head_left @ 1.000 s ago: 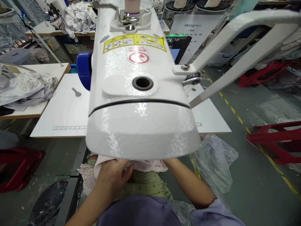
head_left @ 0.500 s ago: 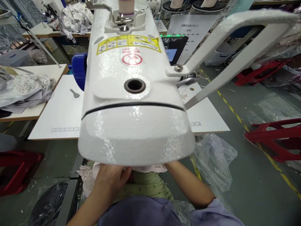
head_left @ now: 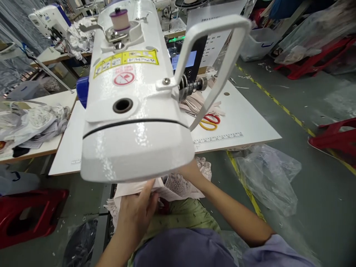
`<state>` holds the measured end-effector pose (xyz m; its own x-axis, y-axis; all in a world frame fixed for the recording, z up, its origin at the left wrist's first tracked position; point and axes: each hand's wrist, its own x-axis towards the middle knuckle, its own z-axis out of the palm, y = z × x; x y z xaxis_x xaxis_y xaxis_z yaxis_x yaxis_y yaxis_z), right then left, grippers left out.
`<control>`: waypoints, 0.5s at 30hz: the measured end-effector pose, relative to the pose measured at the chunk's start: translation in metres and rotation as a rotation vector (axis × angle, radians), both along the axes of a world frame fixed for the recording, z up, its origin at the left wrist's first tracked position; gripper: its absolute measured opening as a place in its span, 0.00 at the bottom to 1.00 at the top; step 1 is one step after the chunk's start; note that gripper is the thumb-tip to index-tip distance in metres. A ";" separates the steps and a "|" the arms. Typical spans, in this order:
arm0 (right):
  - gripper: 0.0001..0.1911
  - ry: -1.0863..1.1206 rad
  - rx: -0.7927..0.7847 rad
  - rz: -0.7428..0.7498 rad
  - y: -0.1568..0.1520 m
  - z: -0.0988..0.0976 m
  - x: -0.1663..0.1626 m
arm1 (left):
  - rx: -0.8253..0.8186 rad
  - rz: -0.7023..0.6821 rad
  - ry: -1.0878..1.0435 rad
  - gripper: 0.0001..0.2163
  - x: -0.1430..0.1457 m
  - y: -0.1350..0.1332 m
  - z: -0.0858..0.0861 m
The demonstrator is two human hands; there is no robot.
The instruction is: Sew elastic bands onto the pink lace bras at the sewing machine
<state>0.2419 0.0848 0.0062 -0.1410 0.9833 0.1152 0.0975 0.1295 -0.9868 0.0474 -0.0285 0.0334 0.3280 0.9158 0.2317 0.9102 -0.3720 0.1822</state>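
Observation:
A big white sewing machine head (head_left: 130,111) fills the middle of the view and hides the needle area. Below its near end lies pale pink lace fabric (head_left: 180,185). My left hand (head_left: 137,213) rests on the fabric with fingers stretched toward the machine, thumb alongside. My right hand (head_left: 189,171) reaches under the machine's end; its fingers are hidden by the machine and the lace. A spool of thread (head_left: 119,19) stands on top of the machine.
Orange-handled scissors (head_left: 208,122) and pink strips lie on the white table (head_left: 250,129) to the right. A control panel (head_left: 191,61) stands behind. Red stools (head_left: 27,215) sit left and right; a clear plastic bag (head_left: 267,178) lies on the floor. Fabric piles cover the left table (head_left: 33,118).
The view has swung left and tilted, revealing the scissors and the control panel. My left hand's fingers have stretched further forward on the lace fabric.

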 end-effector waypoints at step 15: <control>0.06 -0.004 0.029 0.026 -0.021 -0.011 0.009 | 0.045 -0.044 -0.007 0.25 0.014 0.004 0.002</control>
<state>0.2509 0.0643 -0.0045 -0.1668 0.9756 0.1429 0.0975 0.1605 -0.9822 0.0614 -0.0242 0.0356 0.3659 0.8891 0.2749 0.8914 -0.4197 0.1709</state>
